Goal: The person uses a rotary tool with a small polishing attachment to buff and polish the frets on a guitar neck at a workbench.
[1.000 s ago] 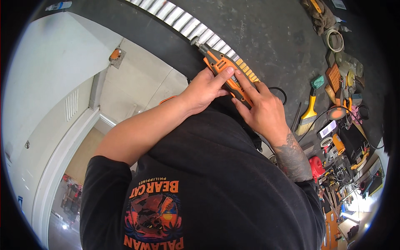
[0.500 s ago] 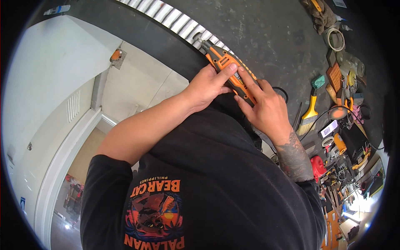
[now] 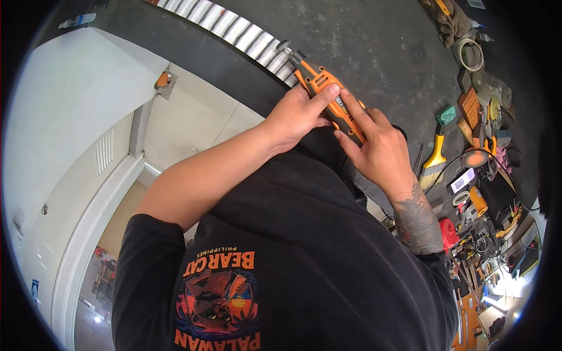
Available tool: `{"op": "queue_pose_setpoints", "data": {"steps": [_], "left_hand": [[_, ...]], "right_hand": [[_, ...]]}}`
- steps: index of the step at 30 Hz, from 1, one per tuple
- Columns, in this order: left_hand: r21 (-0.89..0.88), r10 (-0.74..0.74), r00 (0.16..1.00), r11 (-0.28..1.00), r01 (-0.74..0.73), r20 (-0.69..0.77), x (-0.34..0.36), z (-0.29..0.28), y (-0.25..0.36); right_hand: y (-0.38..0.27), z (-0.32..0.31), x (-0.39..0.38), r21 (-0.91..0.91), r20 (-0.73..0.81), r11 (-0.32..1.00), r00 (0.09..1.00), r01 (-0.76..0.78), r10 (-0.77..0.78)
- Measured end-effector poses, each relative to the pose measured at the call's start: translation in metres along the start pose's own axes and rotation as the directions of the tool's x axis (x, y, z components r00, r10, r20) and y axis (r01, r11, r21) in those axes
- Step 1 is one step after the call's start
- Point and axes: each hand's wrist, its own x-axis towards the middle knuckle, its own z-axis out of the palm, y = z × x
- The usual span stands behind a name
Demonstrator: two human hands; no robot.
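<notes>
An orange and black rotary tool (image 3: 324, 81) is held slantwise by both hands, its tip pointing up and left. My left hand (image 3: 297, 119) is closed around the front of its body, thumb on top. My right hand (image 3: 381, 151) grips the rear part, fingers along the upper side and thumb beneath. A small dark disc (image 3: 283, 45) on the tool's tip is at the edge of a curved, ribbed strip (image 3: 237, 30) of pale metallic bars. Whether the disc touches the strip I cannot tell. The strip's near end is hidden by the tool and my left hand.
The strip lies along the edge of a dark worktable (image 3: 374, 52). To the right are a yellow-handled paintbrush (image 3: 434, 158), a tape roll (image 3: 471, 55), a phone (image 3: 461, 181), a black cable and many crowded tools. A plastic bottle (image 3: 77, 20) lies at the far left.
The rotary tool and both hands have shifted slightly right. The strip now sits farther left and no longer shows beyond the tool; its brown far end has come into view.
</notes>
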Motion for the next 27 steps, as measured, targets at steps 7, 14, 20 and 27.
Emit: {"op": "queue_pose_setpoints", "data": {"steps": [7, 14, 20, 27], "left_hand": [[0.032, 0.006, 1.000, 0.999, -0.006, 0.002, 0.004, 0.006, 0.006], [-0.071, -0.072, 0.995, 0.994, 0.077, 0.075, -0.021, -0.002, -0.012], [-0.146, -0.129, 0.989, 0.979, 0.138, 0.074, -0.040, -0.008, -0.022], [-0.130, -0.114, 0.989, 0.984, 0.125, 0.091, -0.036, -0.012, -0.029]], "right_hand": [[0.005, 0.000, -0.002, 0.015, -0.010, 1.000, 1.000, -0.028, 0.028], [-0.003, 0.008, -0.023, -0.012, -0.003, 0.999, 0.999, 0.038, -0.038], [-0.008, 0.023, -0.036, -0.017, -0.006, 0.996, 0.996, 0.086, -0.086], [-0.008, 0.026, -0.037, -0.043, -0.016, 0.996, 0.997, 0.078, -0.079]]}}
